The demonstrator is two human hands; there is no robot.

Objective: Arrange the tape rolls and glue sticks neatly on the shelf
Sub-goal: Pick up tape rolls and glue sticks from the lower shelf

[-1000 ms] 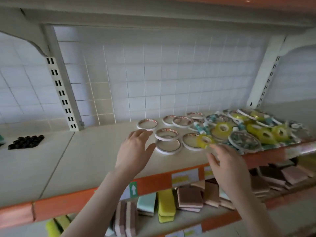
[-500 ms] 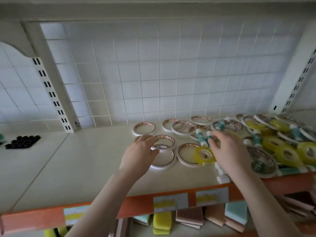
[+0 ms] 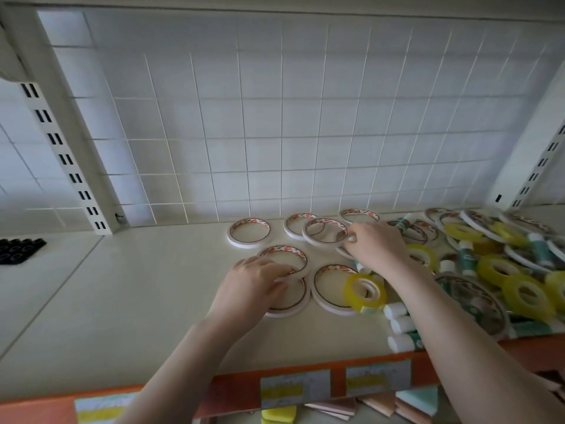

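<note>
One head-worn wide-angle view only. The shelf (image 3: 128, 301) is seen from close above its front edge, faced forward and down.

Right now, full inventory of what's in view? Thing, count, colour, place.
white tape rolls: at least eight, thin white rings, flat at shelf centre, more in the right heap
yellow tape rolls: about seven, clear yellow, one centre-front, rest right
glue sticks: several, white and teal, front right and within the heap
black items: one cluster, far left
shelf: cream top, orange front edge
price labels: three, on front edge
sponges: yellow, pink, teal, lower shelf
left hand: on two front white rolls
right hand: pinching a white roll's rim
</note>
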